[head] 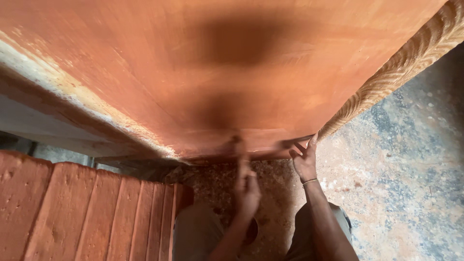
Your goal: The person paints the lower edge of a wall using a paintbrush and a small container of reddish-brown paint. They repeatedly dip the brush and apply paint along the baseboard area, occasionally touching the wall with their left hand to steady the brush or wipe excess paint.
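A big reddish-brown wooden panel (203, 72) fills the upper view, tilted over a dusty, mottled concrete floor (406, 159). A carved rope-pattern moulding (401, 63) runs down its right edge. A ribbed red board (87, 212) lies at lower left. The right hand (304, 162) grips the panel's lower right corner, fingers curled on its edge. The left hand (246, 186) is blurred at the lower edge; whether it holds anything I cannot tell. Knees are cut off below.
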